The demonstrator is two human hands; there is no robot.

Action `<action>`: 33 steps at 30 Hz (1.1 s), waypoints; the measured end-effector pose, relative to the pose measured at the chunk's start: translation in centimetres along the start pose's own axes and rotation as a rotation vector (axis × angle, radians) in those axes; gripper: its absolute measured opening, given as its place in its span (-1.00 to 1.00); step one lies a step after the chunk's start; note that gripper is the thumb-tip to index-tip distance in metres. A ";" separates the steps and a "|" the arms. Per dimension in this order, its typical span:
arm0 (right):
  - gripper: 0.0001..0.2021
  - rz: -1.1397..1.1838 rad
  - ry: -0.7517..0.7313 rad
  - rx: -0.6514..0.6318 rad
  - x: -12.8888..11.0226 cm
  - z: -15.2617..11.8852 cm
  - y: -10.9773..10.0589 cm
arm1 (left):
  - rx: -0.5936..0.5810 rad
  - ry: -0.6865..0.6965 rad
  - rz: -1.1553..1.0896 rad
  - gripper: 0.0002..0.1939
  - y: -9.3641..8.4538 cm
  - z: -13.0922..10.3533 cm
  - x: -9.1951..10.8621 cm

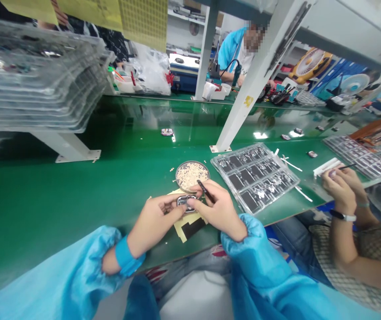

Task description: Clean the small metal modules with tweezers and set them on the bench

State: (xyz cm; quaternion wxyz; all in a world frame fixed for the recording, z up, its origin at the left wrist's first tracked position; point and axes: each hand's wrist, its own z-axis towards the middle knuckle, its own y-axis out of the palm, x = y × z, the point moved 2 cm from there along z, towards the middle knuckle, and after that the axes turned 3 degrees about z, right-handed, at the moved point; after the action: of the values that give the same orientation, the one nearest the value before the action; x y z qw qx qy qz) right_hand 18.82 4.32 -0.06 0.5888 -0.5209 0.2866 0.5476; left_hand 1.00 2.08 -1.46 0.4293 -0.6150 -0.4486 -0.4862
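Observation:
A small rounded-square device part [185,203], like a watch casing, is pinched at its left side by my left hand [157,218]. My right hand [215,206] presses its thumb on the casing's face. Between the right fingers a dark, thin tool [205,191], perhaps tweezers, points up and left. Under both hands lies a pale yellow sheet [181,231] with a black patch. Just beyond the hands sits a round dish [192,162] filled with tiny beige and dark bits. Fingers hide part of the casing.
A clear compartment tray [257,175] of dark parts lies to the right. Stacked plastic trays [37,89] stand at upper left, near a white post [244,84]. Another casing [167,132] lies farther back. A co-worker's hands [342,184] work at the right; another person [233,49] is across the bench.

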 end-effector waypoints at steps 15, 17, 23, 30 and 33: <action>-0.87 -0.093 -0.104 -0.050 -1.8 1.1 -2.2 | 0.023 0.046 0.127 -0.61 -0.1 -0.2 0.0; -0.89 -0.097 -0.156 -0.119 -2.2 1.5 -1.9 | 0.057 0.094 0.203 -0.63 -0.2 -0.2 0.1; -0.90 -0.120 -0.205 -0.275 -1.9 1.4 -1.5 | 0.146 0.252 0.420 -0.73 -0.1 -0.3 0.6; -0.89 -0.207 -0.209 -0.273 -1.2 0.5 -1.2 | 0.158 0.294 0.492 -0.74 -0.1 -0.5 0.7; -0.93 -0.189 -0.189 -0.294 -1.1 0.6 -1.3 | 0.137 0.271 0.479 -0.72 -0.1 -0.4 0.5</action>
State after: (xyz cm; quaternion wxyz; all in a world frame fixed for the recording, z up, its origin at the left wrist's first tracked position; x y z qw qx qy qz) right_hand 19.59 4.68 1.50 0.5794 -0.5722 0.0968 0.5723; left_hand 0.85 1.81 -0.95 0.6286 -0.6024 -0.2607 -0.4171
